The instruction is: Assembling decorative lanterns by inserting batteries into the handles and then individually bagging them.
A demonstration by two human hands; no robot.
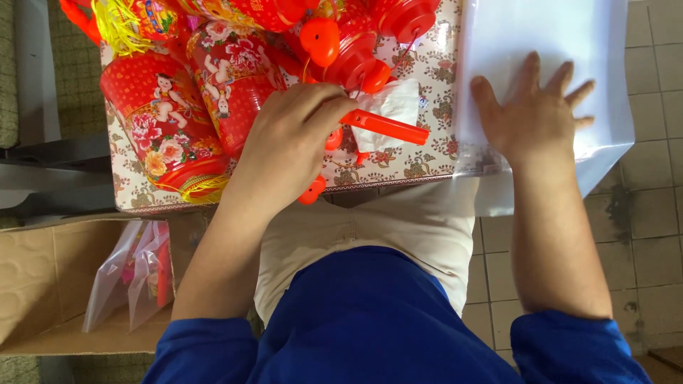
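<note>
My left hand (288, 142) is closed around an orange plastic stick handle (388, 127) that points right over the flower-patterned table (413, 160). Small orange plastic parts (311, 190) show under the hand. Red printed lanterns (167, 121) with yellow tassels and orange plastic caps (320, 39) lie heaped just beyond it. My right hand (535, 117) lies flat, fingers spread, on a stack of clear plastic bags (548, 43) that hangs over the table's right edge.
An open cardboard box (43, 284) stands on the floor at lower left, with bagged items (139, 281) inside. Grey floor tiles (651, 213) spread to the right. A piece of white plastic wrap (395, 103) lies by the handle.
</note>
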